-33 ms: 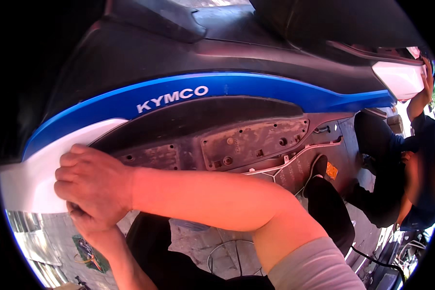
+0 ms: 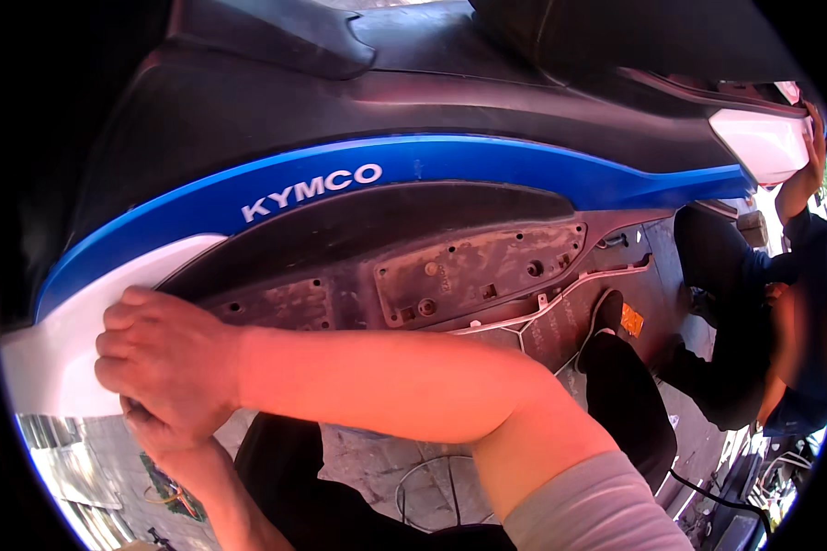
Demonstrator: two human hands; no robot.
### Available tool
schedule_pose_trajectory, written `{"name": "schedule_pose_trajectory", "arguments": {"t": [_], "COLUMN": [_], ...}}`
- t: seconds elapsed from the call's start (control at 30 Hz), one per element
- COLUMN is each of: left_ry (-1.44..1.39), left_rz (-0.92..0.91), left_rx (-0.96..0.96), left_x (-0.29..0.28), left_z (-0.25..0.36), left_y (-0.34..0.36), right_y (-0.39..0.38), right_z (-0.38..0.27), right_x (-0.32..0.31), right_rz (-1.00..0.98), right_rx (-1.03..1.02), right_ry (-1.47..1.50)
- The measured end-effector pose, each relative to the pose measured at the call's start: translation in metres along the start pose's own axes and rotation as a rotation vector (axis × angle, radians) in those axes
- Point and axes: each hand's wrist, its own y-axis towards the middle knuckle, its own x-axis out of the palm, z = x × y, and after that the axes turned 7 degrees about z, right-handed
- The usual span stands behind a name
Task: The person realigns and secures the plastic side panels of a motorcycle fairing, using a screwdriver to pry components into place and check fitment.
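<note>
My right arm reaches across to the left, and my right hand (image 2: 161, 363) is closed in a fist against the white panel (image 2: 50, 372) of a scooter. Whatever lies inside its curled fingers is hidden. Directly below it, touching it, is my left hand (image 2: 170, 439) at the panel's lower edge. The part of its fingers that shows is bent; the right hand covers the rest, so I cannot make out what it grips. Above the white panel curves a blue side trim (image 2: 450, 161), set along the scooter's dark body (image 2: 276, 115).
A dirty floorboard plate (image 2: 469, 275) with holes sits beneath the trim. Beside it runs a long thin trim strip (image 2: 579, 283). At right, a crouching co-worker (image 2: 799, 303) has a hand on a white rear panel (image 2: 763, 147). A black cable (image 2: 721, 496) lies lower right.
The view has shifted slightly, so the front panel and both my hands appear a little further left and lower. My hands stay together at the white panel.
</note>
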Motion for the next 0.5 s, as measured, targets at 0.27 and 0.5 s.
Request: {"name": "schedule_pose_trajectory", "arguments": {"t": [0.27, 0.5], "left_ry": [0.076, 0.057], "left_rz": [0.002, 0.004], "left_rx": [-0.008, -0.065], "left_x": [0.024, 0.031], "left_z": [0.002, 0.018], "left_y": [0.005, 0.002], "right_y": [-0.02, -0.015], "right_z": [0.018, 0.019], "right_x": [0.0, 0.003], "right_rz": [0.008, 0.039], "right_rx": [0.121, 0.12], "right_ry": [0.169, 0.076]}}
